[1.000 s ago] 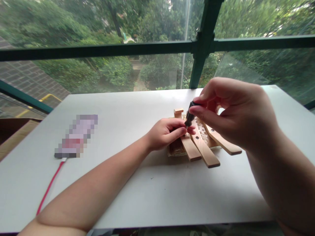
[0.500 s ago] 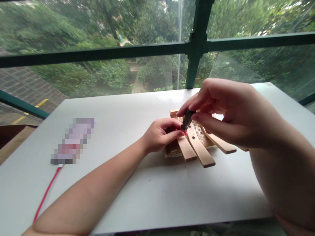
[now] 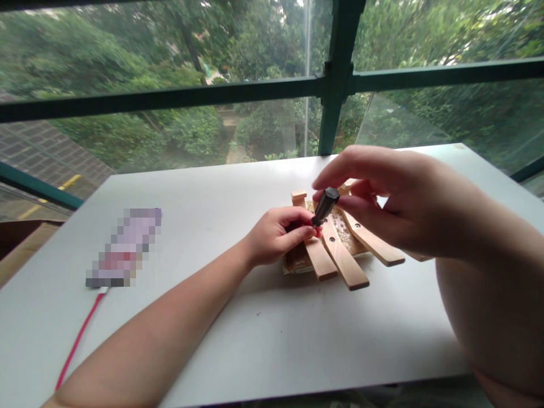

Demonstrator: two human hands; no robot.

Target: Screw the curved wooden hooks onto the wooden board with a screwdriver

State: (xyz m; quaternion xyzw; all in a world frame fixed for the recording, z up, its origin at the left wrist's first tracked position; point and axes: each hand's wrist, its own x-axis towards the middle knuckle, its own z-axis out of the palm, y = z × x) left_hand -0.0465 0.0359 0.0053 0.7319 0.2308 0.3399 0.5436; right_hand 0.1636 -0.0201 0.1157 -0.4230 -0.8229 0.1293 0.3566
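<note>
A screwdriver (image 3: pixel 326 205) with a short dark handle stands tilted over several pale wooden slats. The fingers of my right hand (image 3: pixel 395 198) are loosely around its top, thumb at the right side and fingertips at the left. My left hand (image 3: pixel 283 232) pinches near the lower end of the handle with thumb and forefinger; the shaft and tip are hidden there. Beneath, a wooden slat (image 3: pixel 351 266) with dark screw heads fans out beside another slat (image 3: pixel 322 263). They lie across a wooden block (image 3: pixel 297 262) in clear plastic wrap.
The white table (image 3: pixel 238 345) stands against a green-framed window (image 3: pixel 335 102). At left lies a blurred-out flat device (image 3: pixel 127 243) with a red cable (image 3: pixel 79 340). A cardboard box (image 3: pixel 25 249) is beyond the table's left edge.
My right hand's fingers have loosened and spread on the screwdriver, so the top of the handle now shows. My left hand stays in place. The view has shifted slightly.
</note>
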